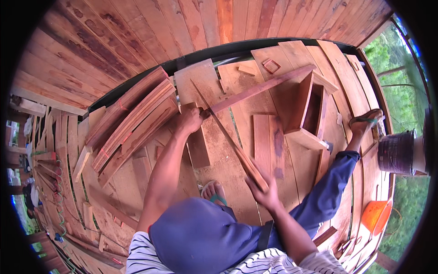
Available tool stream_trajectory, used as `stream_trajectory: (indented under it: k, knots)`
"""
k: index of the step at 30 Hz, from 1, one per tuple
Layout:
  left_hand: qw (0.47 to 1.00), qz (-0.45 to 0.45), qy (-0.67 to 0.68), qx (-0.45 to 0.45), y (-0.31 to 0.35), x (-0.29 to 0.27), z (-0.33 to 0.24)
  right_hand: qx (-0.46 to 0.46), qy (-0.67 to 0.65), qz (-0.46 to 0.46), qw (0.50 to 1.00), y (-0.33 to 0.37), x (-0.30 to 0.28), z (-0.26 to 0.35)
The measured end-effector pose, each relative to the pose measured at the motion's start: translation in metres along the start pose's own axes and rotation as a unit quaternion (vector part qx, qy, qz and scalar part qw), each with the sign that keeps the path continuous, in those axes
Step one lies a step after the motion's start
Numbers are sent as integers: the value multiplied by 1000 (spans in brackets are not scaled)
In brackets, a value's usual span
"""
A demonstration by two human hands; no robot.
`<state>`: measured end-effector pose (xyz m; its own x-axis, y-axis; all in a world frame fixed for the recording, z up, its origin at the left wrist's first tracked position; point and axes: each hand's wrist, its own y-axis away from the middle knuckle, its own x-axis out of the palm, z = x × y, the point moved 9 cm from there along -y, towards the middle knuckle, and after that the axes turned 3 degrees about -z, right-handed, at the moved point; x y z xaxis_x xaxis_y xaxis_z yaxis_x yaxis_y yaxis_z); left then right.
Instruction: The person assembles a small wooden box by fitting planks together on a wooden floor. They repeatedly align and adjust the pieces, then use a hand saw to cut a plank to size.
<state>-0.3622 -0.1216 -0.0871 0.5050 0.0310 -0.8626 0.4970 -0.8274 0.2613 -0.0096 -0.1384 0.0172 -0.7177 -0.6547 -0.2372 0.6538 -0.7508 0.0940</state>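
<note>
My right hand (264,189) is wrapped round the wooden handle of a handsaw (229,140), whose long, narrow blade tapers forward and to the left. The blade crosses a long reddish board (262,90) close to that board's left end. There my left hand (191,121) is closed on the board's end, just left of the blade. Under that hand lies a short, thick wooden block (199,148). The long board slants up to the right, its far end by an open wooden box (315,109) standing on the plank floor. Whether the blade has cut into the wood is too small to tell.
Stacked reddish boards (137,123) lie at the left. Short flat boards (268,146) lie right of the saw. On the right are a dark bucket (396,153) and an orange bucket (377,216). My outstretched right leg (326,187) crosses the plank floor (228,182).
</note>
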Motion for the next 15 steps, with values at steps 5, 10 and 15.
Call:
stream_trajectory:
  k: [5,10,15]
  knots:
    - [999,13,-34,6,-1,-6,-3,-13,-69,-15,997,-42,25,-3]
    - [997,12,-4,81,12,-24,-37,16,-86,-8,996,-44,14,-6]
    - [993,-99,-57,36,18,-21,-40,-7,-76,-8,997,-36,13,-13]
